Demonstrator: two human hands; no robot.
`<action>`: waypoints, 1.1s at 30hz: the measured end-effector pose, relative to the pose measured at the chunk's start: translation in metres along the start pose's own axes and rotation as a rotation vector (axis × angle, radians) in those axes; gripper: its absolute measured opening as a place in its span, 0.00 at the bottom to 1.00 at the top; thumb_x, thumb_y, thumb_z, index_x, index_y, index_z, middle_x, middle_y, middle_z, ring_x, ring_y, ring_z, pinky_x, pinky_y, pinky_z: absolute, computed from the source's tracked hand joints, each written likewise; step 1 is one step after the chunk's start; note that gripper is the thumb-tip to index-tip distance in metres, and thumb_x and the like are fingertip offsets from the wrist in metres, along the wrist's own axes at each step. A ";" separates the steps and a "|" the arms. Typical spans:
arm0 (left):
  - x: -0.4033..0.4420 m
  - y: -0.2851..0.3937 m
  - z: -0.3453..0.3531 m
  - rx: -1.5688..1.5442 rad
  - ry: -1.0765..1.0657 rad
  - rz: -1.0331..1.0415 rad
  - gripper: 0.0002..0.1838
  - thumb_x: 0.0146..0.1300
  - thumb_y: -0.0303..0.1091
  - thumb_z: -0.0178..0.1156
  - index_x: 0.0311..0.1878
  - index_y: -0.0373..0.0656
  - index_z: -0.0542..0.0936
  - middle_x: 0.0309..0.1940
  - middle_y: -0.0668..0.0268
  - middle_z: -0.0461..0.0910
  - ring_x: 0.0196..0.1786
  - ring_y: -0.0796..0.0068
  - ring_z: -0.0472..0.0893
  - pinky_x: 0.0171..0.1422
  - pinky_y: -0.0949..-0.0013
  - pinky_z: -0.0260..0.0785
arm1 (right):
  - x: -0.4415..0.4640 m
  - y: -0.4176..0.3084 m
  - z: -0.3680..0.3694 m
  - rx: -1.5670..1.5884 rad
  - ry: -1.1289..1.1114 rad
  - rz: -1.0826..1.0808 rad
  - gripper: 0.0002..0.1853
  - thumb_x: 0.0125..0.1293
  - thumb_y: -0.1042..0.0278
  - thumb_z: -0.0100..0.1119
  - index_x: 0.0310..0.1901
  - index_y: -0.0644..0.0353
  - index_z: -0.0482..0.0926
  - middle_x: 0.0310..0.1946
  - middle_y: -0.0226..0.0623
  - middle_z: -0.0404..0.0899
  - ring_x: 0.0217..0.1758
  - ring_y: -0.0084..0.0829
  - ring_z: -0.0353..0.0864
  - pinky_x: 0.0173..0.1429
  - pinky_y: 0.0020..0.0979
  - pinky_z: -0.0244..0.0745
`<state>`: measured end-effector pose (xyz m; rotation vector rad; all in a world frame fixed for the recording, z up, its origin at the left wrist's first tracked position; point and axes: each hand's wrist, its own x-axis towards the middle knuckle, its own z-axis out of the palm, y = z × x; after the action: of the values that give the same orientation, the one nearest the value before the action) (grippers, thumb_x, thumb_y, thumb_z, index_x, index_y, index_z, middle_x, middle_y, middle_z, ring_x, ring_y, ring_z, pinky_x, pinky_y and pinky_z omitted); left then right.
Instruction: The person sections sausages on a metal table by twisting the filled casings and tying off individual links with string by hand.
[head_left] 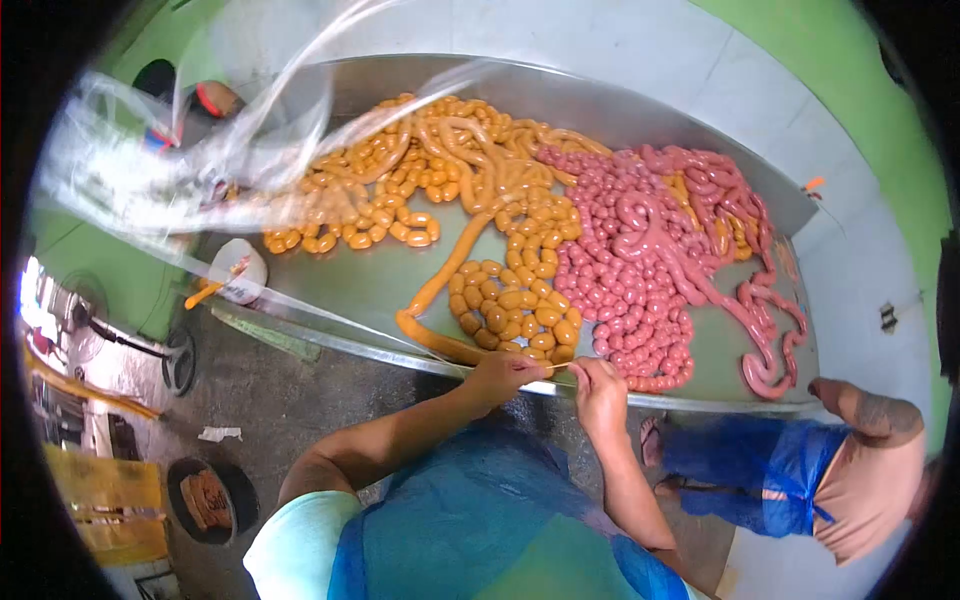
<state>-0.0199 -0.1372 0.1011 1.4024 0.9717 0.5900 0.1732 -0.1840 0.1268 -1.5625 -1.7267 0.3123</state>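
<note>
At the near edge of the metal table, my left hand (500, 378) is closed in a pinch on a thin yellowish string (557, 365). The string stretches across a short gap to my right hand (602, 395), whose fingers are also pinched on it. A long, untied orange sausage (455, 265) runs down to the table edge and passes close to my left hand, where its end is hidden. Just beyond my hands lies a coil of orange sausages tied into short links (515, 300). Pink linked sausages (640, 335) lie beyond my right hand.
Blurred white strands (250, 160) hang across the upper left. A white tub (238, 270) with an orange-handled tool stands at the table's left end. To my right, a person in a blue apron (750, 470) is at the same table (340, 290). A black bucket (212, 500) sits on the floor.
</note>
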 end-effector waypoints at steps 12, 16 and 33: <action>0.038 -0.002 -0.043 0.273 -0.189 0.324 0.11 0.68 0.34 0.56 0.39 0.38 0.83 0.30 0.60 0.83 0.34 0.68 0.81 0.41 0.67 0.72 | 0.026 -0.027 0.023 0.305 -0.263 0.179 0.11 0.62 0.85 0.56 0.45 0.63 0.81 0.35 0.35 0.82 0.39 0.29 0.82 0.44 0.29 0.78; 0.057 -0.020 -0.054 -0.124 -0.305 0.107 0.12 0.68 0.36 0.58 0.39 0.36 0.84 0.33 0.59 0.86 0.35 0.77 0.83 0.42 0.69 0.73 | 0.038 -0.043 0.042 0.039 -0.090 0.085 0.08 0.59 0.82 0.61 0.40 0.64 0.82 0.32 0.42 0.79 0.36 0.41 0.81 0.41 0.35 0.76; 0.200 -0.004 -0.154 0.132 -0.766 0.041 0.10 0.66 0.37 0.61 0.43 0.42 0.84 0.36 0.69 0.85 0.39 0.78 0.81 0.48 0.68 0.74 | 0.072 -0.031 0.135 0.407 -0.059 0.649 0.12 0.58 0.80 0.57 0.45 0.62 0.78 0.32 0.35 0.79 0.39 0.30 0.79 0.47 0.29 0.72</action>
<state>-0.0472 0.1119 0.0705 1.5861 0.3665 -0.0116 0.0627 -0.0824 0.0825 -1.7621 -1.0559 0.9722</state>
